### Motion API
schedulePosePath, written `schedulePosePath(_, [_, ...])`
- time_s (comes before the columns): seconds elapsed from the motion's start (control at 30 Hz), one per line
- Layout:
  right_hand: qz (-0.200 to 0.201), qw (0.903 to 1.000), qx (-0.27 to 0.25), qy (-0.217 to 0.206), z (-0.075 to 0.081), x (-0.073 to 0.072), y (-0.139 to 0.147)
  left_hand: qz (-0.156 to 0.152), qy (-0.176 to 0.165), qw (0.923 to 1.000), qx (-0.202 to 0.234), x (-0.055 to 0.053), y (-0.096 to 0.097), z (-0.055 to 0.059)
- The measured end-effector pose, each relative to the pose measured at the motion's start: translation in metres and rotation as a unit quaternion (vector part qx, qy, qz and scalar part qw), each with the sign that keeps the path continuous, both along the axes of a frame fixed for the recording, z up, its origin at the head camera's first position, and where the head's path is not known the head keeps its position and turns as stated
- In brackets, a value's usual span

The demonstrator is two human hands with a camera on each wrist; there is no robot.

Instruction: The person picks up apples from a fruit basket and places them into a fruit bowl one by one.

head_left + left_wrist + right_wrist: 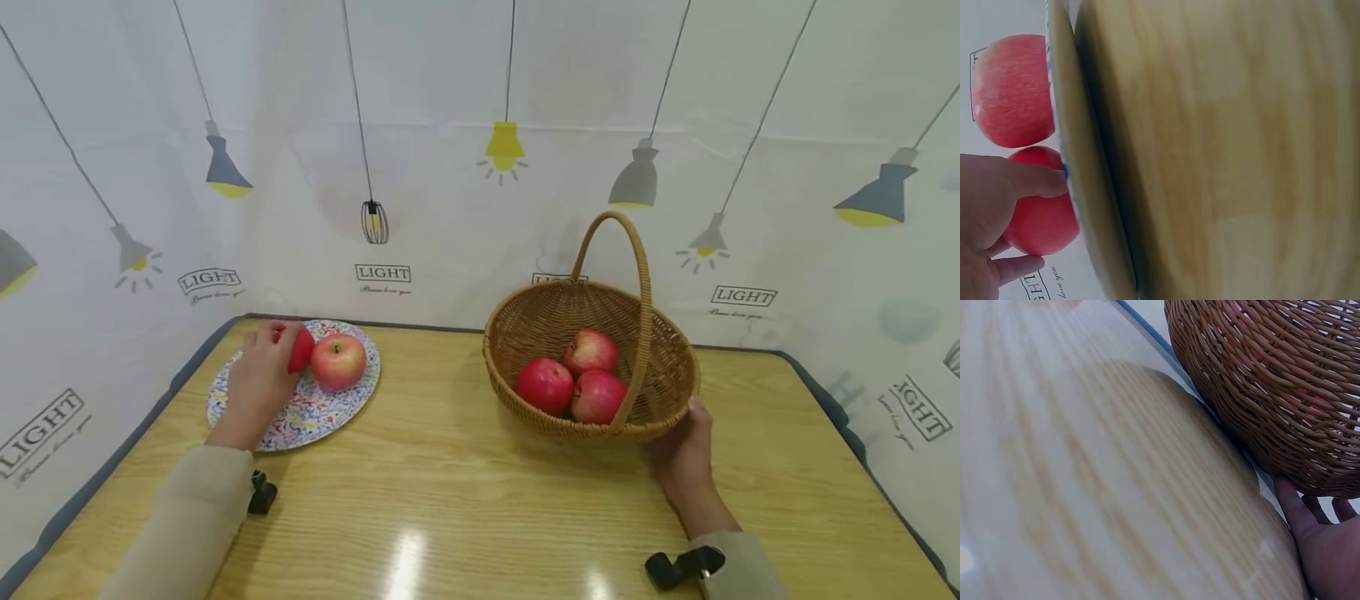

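On the left, my left hand [258, 375] grips a red apple [302, 348] from above, over a round plate [318, 427] with a colourful speckled pattern. A second, paler red apple [339, 363] sits beside it on the plate. In the left wrist view, thumb and fingers lie around the gripped apple [1044, 228]. My right hand [684, 454] holds a brown wicker basket [517, 321] low on its right side; fingers reach under the basket [1272, 394] in the right wrist view. The basket tilts towards me. Three red apples [544, 386] lie inside it.
A wooden table [450, 492] with a dark edge runs beneath everything. White fabric [442, 83] printed with hanging lamps stands behind and at both sides. The basket's tall arched handle [642, 308] rises above its rim. Small black mounts [262, 493] sit at both wrists.
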State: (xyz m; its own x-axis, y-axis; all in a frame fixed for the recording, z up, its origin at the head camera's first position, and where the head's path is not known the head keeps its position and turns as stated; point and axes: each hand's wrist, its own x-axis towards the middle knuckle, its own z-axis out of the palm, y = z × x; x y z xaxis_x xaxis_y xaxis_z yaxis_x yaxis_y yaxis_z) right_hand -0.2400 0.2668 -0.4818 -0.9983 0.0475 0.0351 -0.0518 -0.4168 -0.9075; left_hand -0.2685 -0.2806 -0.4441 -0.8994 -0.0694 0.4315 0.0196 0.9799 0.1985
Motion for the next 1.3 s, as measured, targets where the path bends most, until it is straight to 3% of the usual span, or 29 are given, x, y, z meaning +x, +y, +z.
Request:
schedulePosePath(0.13, [-0.005,1.0000,-0.007,-0.004,0.000,0.002,0.002,-0.024,-0.012,0.9996,-0.011,-0.001,0.001,-0.002])
schedulePosePath(0.33, [-0.001,0.9995,-0.022,-0.021,0.000,-0.002,-0.001,-0.031,-0.038,0.9988,0.001,0.003,-0.006,-0.003])
schedulePosePath(0.67, [-0.002,0.9997,-0.024,-0.010,0.000,-0.009,-0.003,-0.048,0.000,0.9988,-0.010,0.013,-0.007,0.001])
schedulePosePath(1.17, [-0.019,0.9994,-0.029,-0.005,-0.004,-0.006,0.002,-0.043,-0.027,0.9987,-0.007,0.023,0.010,0.002])
schedulePosePath(1.3, [-0.015,0.9994,-0.030,-0.006,-0.005,-0.005,0.001,-0.055,-0.025,0.9982,-0.007,0.027,0.011,0.003])
